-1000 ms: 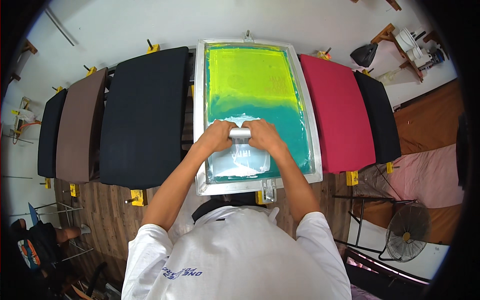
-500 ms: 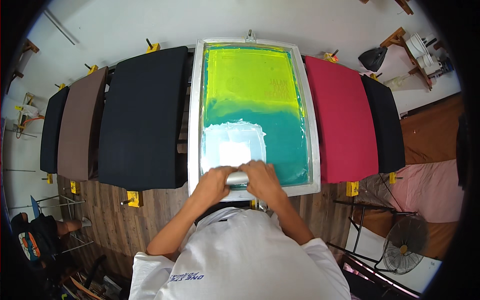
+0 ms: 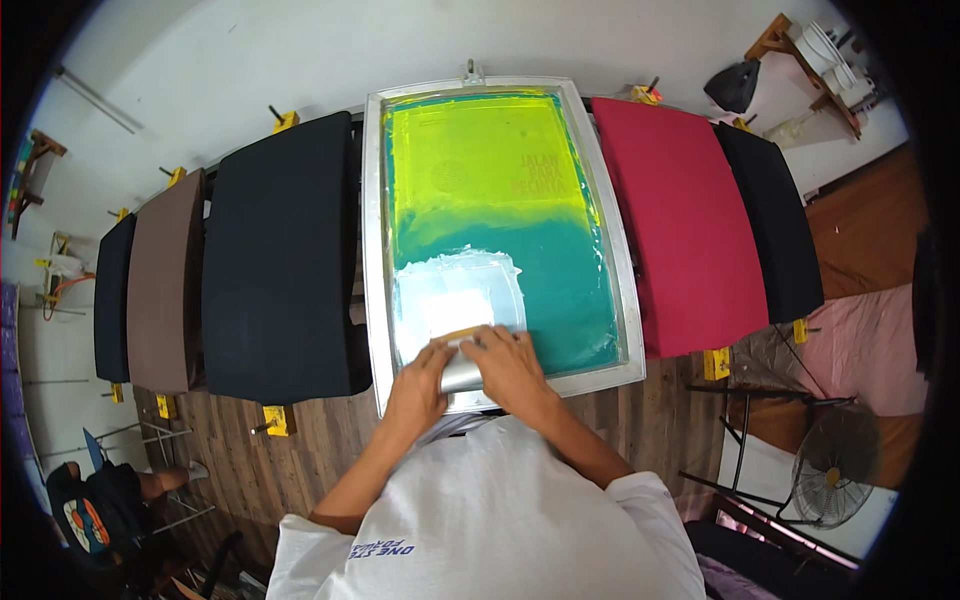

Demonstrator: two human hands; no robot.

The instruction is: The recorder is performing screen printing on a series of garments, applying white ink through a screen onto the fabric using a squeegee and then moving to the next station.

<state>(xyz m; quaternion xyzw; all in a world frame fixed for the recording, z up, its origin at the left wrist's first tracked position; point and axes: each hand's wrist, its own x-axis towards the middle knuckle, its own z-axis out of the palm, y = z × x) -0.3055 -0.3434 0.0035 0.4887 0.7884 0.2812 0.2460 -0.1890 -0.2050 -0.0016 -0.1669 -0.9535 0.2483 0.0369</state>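
Silver metal bar [image 3: 461, 374] at the near end of the pale frame [image 3: 375, 250], L hand [image 3: 420, 385] & R hand [image 3: 508, 375] both on it! Fingers curled closed round the bar, no open gap showing; undersides hidden, so can't tell how tight. Hands sit side by side, prob. so the pressure spreads evenly. Bar's L of centre, right by the white paint [image 3: 460, 290], w/ a tan strip [image 3: 462, 332] peeking past the fingers. Looks tipped, tho' can't tell if its edge is touching down.

White paint's a squarish patch, near-L corner, about as wide as the bar, so the bar prob. sits there to cover it. Teal area [image 3: 565, 290] to its R, yellow-green area [image 3: 480, 140] at the far end w/ faint lettering. Metal clip [image 3: 472, 72] at the frame's far edge, presumably stopping it shifting.

Either side: black board [image 3: 280, 270] L, red board [image 3: 685, 240] R, cloth pulled smooth, prob. to keep it flat. Fan [image 3: 835, 468] lower R.
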